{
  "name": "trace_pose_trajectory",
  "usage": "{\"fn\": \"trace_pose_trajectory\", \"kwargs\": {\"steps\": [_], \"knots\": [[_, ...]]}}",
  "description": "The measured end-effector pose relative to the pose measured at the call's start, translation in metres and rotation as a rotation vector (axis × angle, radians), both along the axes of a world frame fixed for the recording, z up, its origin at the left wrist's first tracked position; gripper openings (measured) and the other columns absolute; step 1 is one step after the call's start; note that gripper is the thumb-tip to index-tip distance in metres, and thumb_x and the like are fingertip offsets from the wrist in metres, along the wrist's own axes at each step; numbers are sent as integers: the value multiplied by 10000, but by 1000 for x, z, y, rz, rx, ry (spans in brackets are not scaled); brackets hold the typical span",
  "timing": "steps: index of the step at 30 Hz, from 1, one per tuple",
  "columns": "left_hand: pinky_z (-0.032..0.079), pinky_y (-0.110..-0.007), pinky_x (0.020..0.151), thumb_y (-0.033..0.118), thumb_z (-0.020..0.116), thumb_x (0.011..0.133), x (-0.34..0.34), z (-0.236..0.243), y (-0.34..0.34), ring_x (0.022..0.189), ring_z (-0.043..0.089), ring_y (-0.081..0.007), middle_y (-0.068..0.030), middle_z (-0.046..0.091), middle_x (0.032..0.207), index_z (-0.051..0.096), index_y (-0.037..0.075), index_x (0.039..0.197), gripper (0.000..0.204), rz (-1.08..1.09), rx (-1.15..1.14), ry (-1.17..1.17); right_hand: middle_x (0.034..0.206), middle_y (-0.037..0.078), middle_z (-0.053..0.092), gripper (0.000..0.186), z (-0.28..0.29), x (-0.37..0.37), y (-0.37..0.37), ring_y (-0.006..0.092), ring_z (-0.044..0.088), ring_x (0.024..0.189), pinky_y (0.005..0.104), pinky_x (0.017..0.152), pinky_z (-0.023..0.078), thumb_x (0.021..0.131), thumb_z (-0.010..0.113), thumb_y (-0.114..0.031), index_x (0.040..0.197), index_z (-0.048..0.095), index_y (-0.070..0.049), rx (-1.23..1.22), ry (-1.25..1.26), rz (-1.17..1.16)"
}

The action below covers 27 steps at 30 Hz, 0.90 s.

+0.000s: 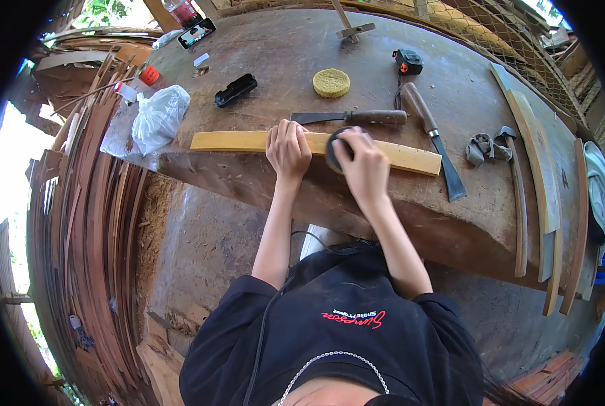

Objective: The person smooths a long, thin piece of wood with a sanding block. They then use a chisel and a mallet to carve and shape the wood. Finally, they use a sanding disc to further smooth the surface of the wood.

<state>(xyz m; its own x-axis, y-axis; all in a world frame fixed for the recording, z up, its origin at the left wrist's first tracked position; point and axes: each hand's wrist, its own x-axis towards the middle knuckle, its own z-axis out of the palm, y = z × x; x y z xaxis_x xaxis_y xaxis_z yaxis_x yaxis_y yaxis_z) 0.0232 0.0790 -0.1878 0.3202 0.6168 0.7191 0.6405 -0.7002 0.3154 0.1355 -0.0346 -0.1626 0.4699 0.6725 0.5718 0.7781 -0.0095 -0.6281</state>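
A pale yellowish wooden strip lies along the near edge of the workbench. My left hand is closed over its middle, fingers curled on top. Just to the right, my right hand grips a dark round disc against the strip; its exact kind is hard to make out. Close behind both hands rests a knife with a dark blade and a wooden handle. A second broad-bladed knife lies slanted by the strip's right end.
On the bench are a yellow round pad, a black case, a tape measure, a plastic bag, a grey cloth and a hammer. Long boards line the right; stacked planks stand left.
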Motion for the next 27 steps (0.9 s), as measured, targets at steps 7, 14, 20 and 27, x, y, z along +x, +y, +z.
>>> {"fn": "trace_pose_trajectory", "kwargs": {"steps": [7, 14, 20, 27], "knots": [[424, -374, 739, 158, 433, 889, -11, -1, 1, 743, 538, -262, -69, 536, 761, 546, 85, 705, 228, 12, -4, -24, 1021, 132, 688, 116, 4, 45, -67, 262, 639, 1047, 366, 880, 504, 832, 670, -145, 912, 694, -65, -56, -16, -129], [426, -373, 736, 145, 425, 901, -3, 1, 0, 741, 551, -255, -50, 563, 772, 569, 94, 700, 252, 0, 29, 22, 965, 134, 676, 131, 1, 28, -4, 296, 646, 910, 385, 785, 509, 861, 621, -183, 888, 659, -60, 29, -47, -99], [425, -371, 730, 141, 423, 901, -9, -2, 1, 734, 548, -259, -53, 563, 771, 566, 93, 696, 255, 10, 8, 15, 1005, 79, 694, 106, 1, 5, -28, 241, 635, 1058, 349, 846, 525, 842, 657, -182, 881, 667, -84, -41, -20, 14], [423, -372, 725, 151, 420, 904, -9, -3, -1, 727, 543, -259, -55, 559, 771, 565, 95, 700, 257, 23, 30, 23, 1010, 174, 679, 159, 13, 68, -39, 306, 649, 991, 372, 847, 500, 851, 637, -161, 907, 691, -24, -75, 15, -236]]}}
